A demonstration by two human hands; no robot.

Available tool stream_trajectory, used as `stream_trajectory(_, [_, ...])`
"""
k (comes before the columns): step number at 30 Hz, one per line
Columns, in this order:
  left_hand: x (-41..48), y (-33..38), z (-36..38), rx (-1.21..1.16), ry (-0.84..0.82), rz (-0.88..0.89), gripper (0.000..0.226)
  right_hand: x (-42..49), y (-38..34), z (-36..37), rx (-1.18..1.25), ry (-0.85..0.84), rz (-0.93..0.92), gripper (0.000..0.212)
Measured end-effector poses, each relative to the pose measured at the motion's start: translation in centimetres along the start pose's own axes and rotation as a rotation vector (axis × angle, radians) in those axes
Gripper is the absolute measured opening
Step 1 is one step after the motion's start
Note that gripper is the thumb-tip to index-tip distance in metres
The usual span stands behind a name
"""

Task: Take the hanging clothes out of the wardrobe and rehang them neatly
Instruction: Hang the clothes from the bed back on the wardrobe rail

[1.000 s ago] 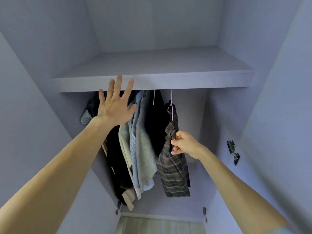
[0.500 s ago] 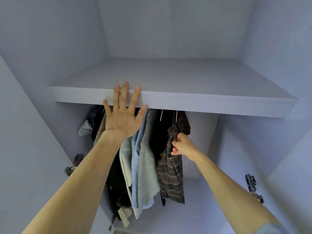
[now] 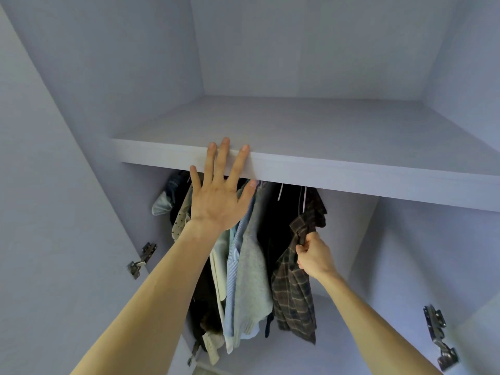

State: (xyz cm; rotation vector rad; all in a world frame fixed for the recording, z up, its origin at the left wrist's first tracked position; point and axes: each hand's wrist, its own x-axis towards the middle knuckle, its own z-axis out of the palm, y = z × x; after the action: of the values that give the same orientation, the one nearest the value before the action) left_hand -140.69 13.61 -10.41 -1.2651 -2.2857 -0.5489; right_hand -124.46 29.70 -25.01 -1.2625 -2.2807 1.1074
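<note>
Brown plaid, crossed with pale lines, marked the shirt [image 3: 295,288] you had hold of, just right of the frame's centre. It was the rightmost piece in the row of clothes under the pale shelf [image 3: 351,180]. Its long axis ran almost straight up and down the picture, with the collar end up near the shelf's underside and the hem pointing to the bottom edge. Your right hand [image 3: 315,257] was clenched on a fold of the cloth just below the collar, thumb and curled fingers pinching it. Your left hand [image 3: 219,201] was released, with the fingers straight and spread. Its fingertips lay across the shelf's front edge at centre left. Whether they pressed on the board, you could not tell from this angle.

To the left of the plaid shirt hung a black garment [image 3: 276,226], a grey sweater [image 3: 253,280] and a blue striped shirt [image 3: 232,266], packed close. The shelf hid the rail, and it cut off the tops of the thin hanger hooks [image 3: 304,196]. Your left hand and forearm covered the upper parts of the clothes at the left end, and the dark pieces there were hard to tell apart. One metal hinge [image 3: 142,259] showed at the left and another [image 3: 439,336] at the lower right.
</note>
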Motion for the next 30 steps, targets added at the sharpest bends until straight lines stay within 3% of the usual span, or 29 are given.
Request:
stream_trajectory(2, [-1.8, -0.2, -0.3, -0.055, -0.001, -0.016, 0.072, -1.7, 0.2, 0.2, -0.074, 0.103, -0.045, 0.026])
stream_trajectory(5, [-8.6, -2.2, 0.5, -0.073, -0.179, -0.123, 0.073, -5.8, 0.0, 0.8, -0.026, 0.160, -0.139, 0.043])
stream_trajectory(9, [-19.9, -5.5, 0.0, -0.081, -0.464, -0.355, 0.068, -11.9, -1.7, 1.4, -0.017, 0.109, -0.369, 0.036])
stream_trajectory(12, [-27.8, -7.3, -2.2, -0.077, -0.577, -0.491, 0.066, -17.2, -3.8, 2.9, -0.083, 0.013, -0.605, 0.033])
stream_trajectory(17, [-41.8, -9.2, -8.5, -0.046, -0.550, -0.747, 0.065, -26.9, -6.7, 9.1, -0.163, -0.255, -0.935, 0.037])
stream_trajectory(22, [-58.3, -8.5, -17.0, 0.009, -0.477, -1.069, 0.064, -38.6, -8.0, 16.4, -0.193, -0.555, -1.124, 0.047])
stream_trajectory(25, [-68.4, -6.2, -21.6, 0.017, -0.458, -1.310, 0.067, -45.6, -8.2, 19.8, -0.236, -0.724, -1.253, 0.051])
stream_trajectory(30, [-84.5, 2.2, -28.9, 0.095, -0.354, -1.710, 0.091, -59.2, -9.3, 23.6, -0.341, -1.040, -1.526, 0.044])
